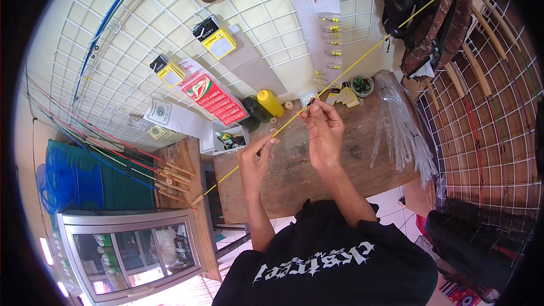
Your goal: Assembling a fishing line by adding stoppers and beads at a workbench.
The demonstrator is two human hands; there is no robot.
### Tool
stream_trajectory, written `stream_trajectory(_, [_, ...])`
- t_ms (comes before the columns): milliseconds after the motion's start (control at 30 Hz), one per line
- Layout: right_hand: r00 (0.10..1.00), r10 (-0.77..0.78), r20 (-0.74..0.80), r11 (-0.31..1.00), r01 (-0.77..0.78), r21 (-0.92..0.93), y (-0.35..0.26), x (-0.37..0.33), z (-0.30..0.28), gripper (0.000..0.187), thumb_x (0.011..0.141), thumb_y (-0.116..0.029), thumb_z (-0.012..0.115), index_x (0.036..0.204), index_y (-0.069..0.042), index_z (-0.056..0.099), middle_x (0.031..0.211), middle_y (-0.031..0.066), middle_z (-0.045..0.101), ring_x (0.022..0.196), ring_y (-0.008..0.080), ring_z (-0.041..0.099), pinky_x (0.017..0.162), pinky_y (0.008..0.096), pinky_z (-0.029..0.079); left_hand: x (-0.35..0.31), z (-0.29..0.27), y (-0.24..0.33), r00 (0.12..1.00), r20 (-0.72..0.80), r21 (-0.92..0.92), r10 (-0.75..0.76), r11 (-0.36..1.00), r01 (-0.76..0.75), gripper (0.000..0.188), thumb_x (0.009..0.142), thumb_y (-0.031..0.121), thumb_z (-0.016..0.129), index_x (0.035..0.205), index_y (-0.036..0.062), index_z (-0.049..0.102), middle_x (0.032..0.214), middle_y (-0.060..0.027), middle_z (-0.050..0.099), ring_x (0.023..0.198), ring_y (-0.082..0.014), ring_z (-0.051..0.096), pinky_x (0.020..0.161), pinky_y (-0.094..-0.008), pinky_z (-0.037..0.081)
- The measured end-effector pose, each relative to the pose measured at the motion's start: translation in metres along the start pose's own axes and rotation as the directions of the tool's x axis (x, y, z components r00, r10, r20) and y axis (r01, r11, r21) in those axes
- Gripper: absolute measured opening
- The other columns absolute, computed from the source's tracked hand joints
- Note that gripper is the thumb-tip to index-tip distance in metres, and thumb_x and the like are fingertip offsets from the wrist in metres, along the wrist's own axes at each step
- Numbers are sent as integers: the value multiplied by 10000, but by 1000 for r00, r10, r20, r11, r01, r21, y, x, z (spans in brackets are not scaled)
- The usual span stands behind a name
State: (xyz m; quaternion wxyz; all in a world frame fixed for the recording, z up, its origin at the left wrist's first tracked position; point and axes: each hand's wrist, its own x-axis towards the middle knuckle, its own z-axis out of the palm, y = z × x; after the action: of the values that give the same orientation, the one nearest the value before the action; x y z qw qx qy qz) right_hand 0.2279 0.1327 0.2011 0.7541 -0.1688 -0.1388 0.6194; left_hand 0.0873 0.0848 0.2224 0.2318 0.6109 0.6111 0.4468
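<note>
A thin yellow fishing rod [362, 56] slants across the view, from low at the left to high at the right, above the wooden table. Its short light-coloured handle end [196, 200] is at the lower left. My left hand [256, 156] grips the rod between thumb and fingers left of the middle. Farther up it, my right hand [324, 133] is raised with thumb and fingertips pinched together at the rod. A small dark piece [310, 102] shows at those fingertips; its exact kind is too small to tell. Another dark rod guide [387, 38] sits higher up the rod.
The wooden table [362, 161] bears a yellow bottle [270, 103], dark bottles, a tub [361, 85] and clear plastic tubes [391, 130]. Behind is a white wire grid with hanging packets. Rods with wooden handles [477, 71] hang right; more [173, 181] stand left, by a glass cabinet [133, 255].
</note>
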Motion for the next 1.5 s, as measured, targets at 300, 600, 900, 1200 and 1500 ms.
stream_trajectory(300, [995,-82,-57,994,77,-78,-2,0,1,73,910,-46,592,979,-26,590,926,48,599,805,133,582,800,323,519,-1,3,-9,998,14,58,55,997,-56,185,864,50,636,1037,25,698,815,-88,708,526,-89,558,486,-234,430])
stream_trajectory(600, [979,-153,-132,987,144,-77,-19,15,2,102,908,-75,605,981,-9,580,931,71,623,845,128,591,848,308,483,-1,6,-14,998,40,55,54,997,-56,184,864,54,640,1037,21,696,807,-86,708,521,-89,558,472,-231,412])
stream_trajectory(900, [955,-257,-145,966,252,-53,-73,60,6,135,902,-86,621,980,13,572,962,123,634,866,168,604,858,328,497,-5,11,-14,998,43,18,44,999,-44,194,863,46,640,1048,16,693,825,-102,712,530,-83,556,483,-230,428])
stream_trajectory(1200, [913,-389,-121,921,384,-62,-112,83,6,134,882,-95,654,957,6,607,962,112,646,869,172,604,823,326,492,-12,16,-21,996,-8,44,85,995,-84,200,840,20,657,1034,-7,694,805,-124,709,647,-127,639,664,-258,488])
stream_trajectory(1500, [920,-377,-107,925,370,-85,-118,85,2,143,879,-133,667,970,-28,632,949,83,664,823,145,622,809,300,516,-12,16,-22,997,-3,28,83,996,-83,202,847,22,643,1042,5,696,816,-127,710,661,-122,639,647,-257,483])
